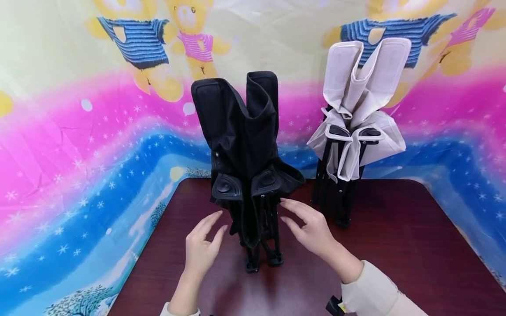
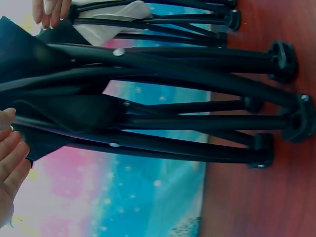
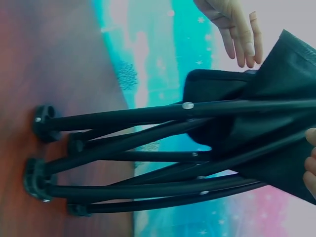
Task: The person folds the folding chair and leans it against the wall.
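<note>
A folded black camping chair (image 1: 243,131) stands upright on its legs, its fabric seat and back bunched together. To its left, my left hand (image 1: 200,248) is held with fingers and thumb loosely bent and nothing between them. My right hand (image 1: 312,228) is on the other side, its fingertips close to the chair's fabric; whether they touch it I cannot tell. Both wrist views show the chair's crossed black tubes (image 2: 187,121) and plastic feet (image 3: 37,177) from the side. The left hand's fingers (image 2: 15,158) appear beside the fabric in the left wrist view.
A second folded chair (image 1: 365,83), with white fabric and black legs, stands at the back right. Both are on a dark red-brown table (image 1: 415,245). Behind hangs a colourful cloth (image 1: 99,145) printed with bears. A small black device (image 1: 335,306) is by the right sleeve.
</note>
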`<state>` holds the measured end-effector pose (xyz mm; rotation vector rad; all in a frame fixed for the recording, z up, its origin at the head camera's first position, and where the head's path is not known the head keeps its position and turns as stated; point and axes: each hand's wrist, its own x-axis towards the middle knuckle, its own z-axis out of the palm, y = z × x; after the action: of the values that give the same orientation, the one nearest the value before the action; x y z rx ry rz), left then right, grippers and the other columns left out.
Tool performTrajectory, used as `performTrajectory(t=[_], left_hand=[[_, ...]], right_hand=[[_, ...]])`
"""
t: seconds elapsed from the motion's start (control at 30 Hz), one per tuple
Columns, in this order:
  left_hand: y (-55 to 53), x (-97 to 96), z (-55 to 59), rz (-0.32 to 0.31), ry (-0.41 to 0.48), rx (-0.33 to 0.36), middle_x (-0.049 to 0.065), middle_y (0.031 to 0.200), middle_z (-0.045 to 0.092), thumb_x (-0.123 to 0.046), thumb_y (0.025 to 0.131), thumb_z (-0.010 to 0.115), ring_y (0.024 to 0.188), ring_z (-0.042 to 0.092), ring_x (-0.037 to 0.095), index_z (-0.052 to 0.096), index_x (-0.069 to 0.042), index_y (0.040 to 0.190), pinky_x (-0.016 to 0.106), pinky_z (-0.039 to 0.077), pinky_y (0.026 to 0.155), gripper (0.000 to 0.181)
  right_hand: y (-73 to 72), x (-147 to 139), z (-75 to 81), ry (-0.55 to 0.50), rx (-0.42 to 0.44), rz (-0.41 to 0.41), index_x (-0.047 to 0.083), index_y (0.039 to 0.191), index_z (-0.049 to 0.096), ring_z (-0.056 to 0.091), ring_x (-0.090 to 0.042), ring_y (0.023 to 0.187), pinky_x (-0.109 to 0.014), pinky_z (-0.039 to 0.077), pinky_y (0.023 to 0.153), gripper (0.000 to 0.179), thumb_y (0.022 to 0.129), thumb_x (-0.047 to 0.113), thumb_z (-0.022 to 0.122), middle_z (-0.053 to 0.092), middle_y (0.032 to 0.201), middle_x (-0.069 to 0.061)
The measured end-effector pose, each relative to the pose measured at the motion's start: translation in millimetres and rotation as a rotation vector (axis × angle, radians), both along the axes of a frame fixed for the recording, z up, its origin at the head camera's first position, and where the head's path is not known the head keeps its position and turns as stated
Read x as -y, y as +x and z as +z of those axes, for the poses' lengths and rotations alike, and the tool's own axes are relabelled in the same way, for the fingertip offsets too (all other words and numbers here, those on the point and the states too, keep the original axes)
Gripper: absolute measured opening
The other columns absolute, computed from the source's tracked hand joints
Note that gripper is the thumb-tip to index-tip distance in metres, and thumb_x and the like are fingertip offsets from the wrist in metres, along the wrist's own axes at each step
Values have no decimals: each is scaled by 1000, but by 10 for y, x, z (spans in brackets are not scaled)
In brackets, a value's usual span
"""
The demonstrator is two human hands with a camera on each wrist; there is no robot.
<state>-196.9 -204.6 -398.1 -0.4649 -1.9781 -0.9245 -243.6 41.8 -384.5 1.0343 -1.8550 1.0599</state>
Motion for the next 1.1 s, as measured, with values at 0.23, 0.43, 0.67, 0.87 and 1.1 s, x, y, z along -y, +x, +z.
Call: performTrajectory(t=[0.23,0.43,0.67,0.87,1.1], left_hand=[[29,-9,-181,1,-9,67,8,96,62,1,67,69,88,59,21,64,-2,100,12,39,81,33],[27,-25,-313,17,-43,102,7,95,63,0,66,71,87,59,20,64,-2,98,15,42,78,33],[19,-29,-480,40,-59,156,3,93,63,0,64,72,86,59,15,65,-3,95,20,46,73,32],[37,-46,-614,48,-31,268,8,93,63,-1,65,72,86,60,20,64,0,95,29,50,62,31],[20,-70,-784,38,4,376,9,93,63,-2,67,71,87,60,20,64,1,97,31,49,71,31]], right_hand=[[22,-20,-170,31,84,17,0,103,61,56,-20,95,-16,38,85,29,75,6,64,60,101,-15],[25,-36,-304,53,153,-10,-2,101,61,57,-19,93,-15,39,84,33,68,0,68,61,99,-13],[38,-48,-467,73,245,-64,0,99,62,59,-18,90,-17,44,77,36,64,-2,71,63,96,-9],[42,-51,-574,75,353,-110,1,97,64,59,-15,87,-25,48,71,32,66,1,71,64,91,-6],[17,-46,-729,38,570,-107,2,97,64,58,-9,80,-25,48,62,28,69,2,69,64,92,-5]])
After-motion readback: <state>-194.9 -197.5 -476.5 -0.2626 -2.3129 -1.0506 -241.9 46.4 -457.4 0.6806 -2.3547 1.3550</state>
